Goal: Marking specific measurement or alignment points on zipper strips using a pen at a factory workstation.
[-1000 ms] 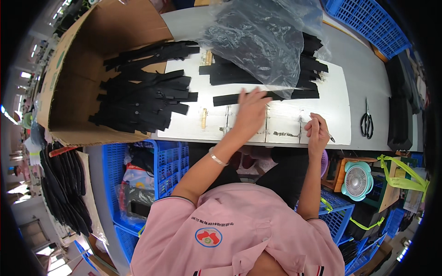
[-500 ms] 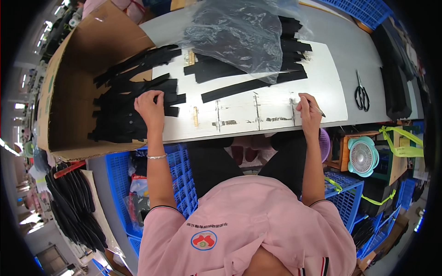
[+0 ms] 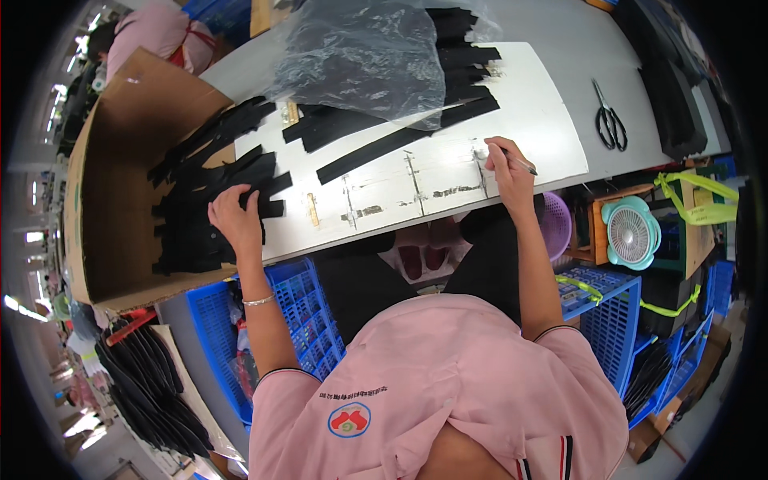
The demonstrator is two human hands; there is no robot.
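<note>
My left hand [image 3: 235, 218] rests on a pile of black fabric strips [image 3: 192, 228] at the mouth of the cardboard box, thumb and fingers apart. In my right hand [image 3: 512, 178] is a slim dark pen [image 3: 529, 167], held over the right part of the white board [image 3: 544, 132]. Dark lines and smudges mark the board's near side. One black strip [image 3: 400, 150] lies slantwise across the board, beyond those marks. Behind it, clear plastic film [image 3: 364, 60] partly covers more black strips [image 3: 344, 124].
The cardboard box [image 3: 112, 184] lies open on the left. Black-handled scissors [image 3: 610, 126] and dark stacked material [image 3: 676, 112] are on the right of the table. Below the table edge are a turquoise fan [image 3: 631, 232], a purple basket [image 3: 555, 226] and blue crates [image 3: 614, 320].
The view has shifted. My left hand has loosened from a pinch to parted fingers over the black strips. My right hand still holds the pen above the board.
</note>
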